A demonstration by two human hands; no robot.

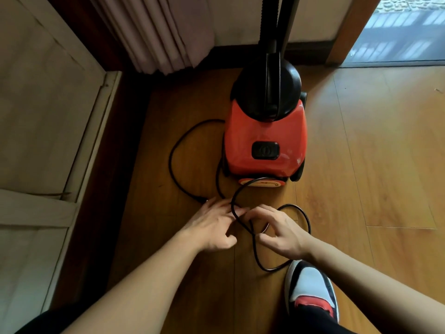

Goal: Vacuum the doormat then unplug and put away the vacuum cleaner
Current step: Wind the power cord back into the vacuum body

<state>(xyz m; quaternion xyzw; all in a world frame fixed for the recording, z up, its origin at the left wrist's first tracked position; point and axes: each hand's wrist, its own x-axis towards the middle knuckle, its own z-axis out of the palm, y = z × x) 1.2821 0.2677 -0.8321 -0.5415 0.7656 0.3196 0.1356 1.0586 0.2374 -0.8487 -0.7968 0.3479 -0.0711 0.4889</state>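
A red and black vacuum cleaner (265, 141) stands on the wooden floor with its black hose rising out of the top of the view. Its black power cord (172, 162) lies in loose loops on the floor to its left and in front of it. My left hand (212, 227) and my right hand (277, 233) are low over the floor just in front of the vacuum. Both pinch the cord where the loops cross. The doormat is not in view.
A pale panelled cupboard (48, 116) runs along the left. A curtain (154, 32) hangs at the back. A glass door opening (397, 32) is at the back right. My shoe (310, 290) is planted at the lower right.
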